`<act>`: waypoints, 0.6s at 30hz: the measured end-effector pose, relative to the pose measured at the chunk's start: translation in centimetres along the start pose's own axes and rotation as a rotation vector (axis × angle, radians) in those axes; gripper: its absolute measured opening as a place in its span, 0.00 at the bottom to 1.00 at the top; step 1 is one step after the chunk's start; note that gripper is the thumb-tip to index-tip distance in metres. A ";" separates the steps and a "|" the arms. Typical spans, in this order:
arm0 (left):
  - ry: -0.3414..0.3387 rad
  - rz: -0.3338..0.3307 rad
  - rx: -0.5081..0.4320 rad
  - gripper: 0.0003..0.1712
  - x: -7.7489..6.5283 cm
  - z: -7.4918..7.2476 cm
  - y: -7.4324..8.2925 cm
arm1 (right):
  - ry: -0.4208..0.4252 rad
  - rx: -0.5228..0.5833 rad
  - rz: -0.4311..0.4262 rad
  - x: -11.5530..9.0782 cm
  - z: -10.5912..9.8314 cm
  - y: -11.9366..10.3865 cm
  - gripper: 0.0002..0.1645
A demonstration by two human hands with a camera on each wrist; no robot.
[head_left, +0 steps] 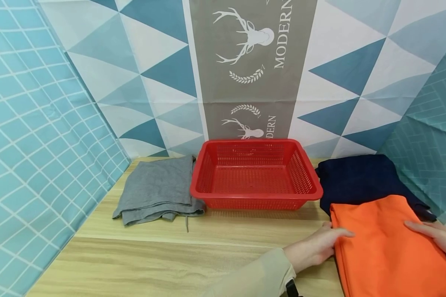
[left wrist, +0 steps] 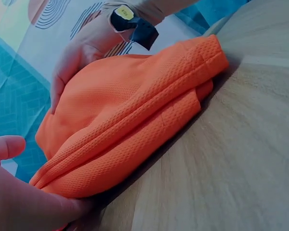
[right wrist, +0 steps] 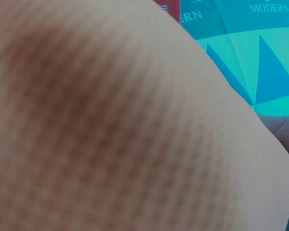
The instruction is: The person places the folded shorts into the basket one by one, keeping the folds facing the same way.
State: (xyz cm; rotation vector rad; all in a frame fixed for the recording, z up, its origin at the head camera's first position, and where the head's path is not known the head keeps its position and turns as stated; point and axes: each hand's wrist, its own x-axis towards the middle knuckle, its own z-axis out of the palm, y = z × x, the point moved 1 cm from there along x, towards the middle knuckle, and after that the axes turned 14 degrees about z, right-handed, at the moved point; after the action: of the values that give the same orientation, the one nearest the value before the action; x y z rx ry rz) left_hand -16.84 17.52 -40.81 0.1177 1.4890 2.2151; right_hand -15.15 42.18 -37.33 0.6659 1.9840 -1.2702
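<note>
A folded orange garment (head_left: 390, 251) of mesh-textured fabric lies at the table's right front, its upper edge overlapping a folded navy garment (head_left: 360, 179). My left hand (head_left: 316, 247) grips the orange garment's left edge, thumb on top and fingers beneath. At the opposite edge my right hand (head_left: 440, 239) holds it, thumb laid over the top and the other fingers mostly hidden. In the left wrist view, stacked folds of the orange garment (left wrist: 120, 120) show between both hands, close over the wood. Blurred skin fills most of the right wrist view.
A red perforated plastic basket (head_left: 256, 196) stands at the back middle with nothing inside. Left of it lies a folded grey garment (head_left: 160, 181) with a cord end (head_left: 187, 224) sticking out. Patterned sheets (head_left: 163, 74) line the back and sides of the wooden table (head_left: 152, 260).
</note>
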 end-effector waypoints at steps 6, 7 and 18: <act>-0.013 0.035 -0.056 0.31 0.0 -0.1 0.2 | -0.072 0.100 -0.015 0.1 0.2 -0.1 0.51; -0.016 0.036 -0.059 0.30 -0.1 -0.1 0.2 | -0.078 0.123 -0.010 0.1 0.3 0.0 0.51; -0.057 0.098 -0.030 0.29 -0.7 -0.3 1.8 | -0.129 0.196 -0.022 -0.9 1.1 -0.9 0.51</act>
State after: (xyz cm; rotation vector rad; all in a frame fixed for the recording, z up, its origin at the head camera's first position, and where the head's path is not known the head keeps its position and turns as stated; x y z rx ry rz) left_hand -16.96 16.41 -39.21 0.2469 1.4478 2.2902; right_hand -14.96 40.77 -36.47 0.6393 1.7830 -1.4957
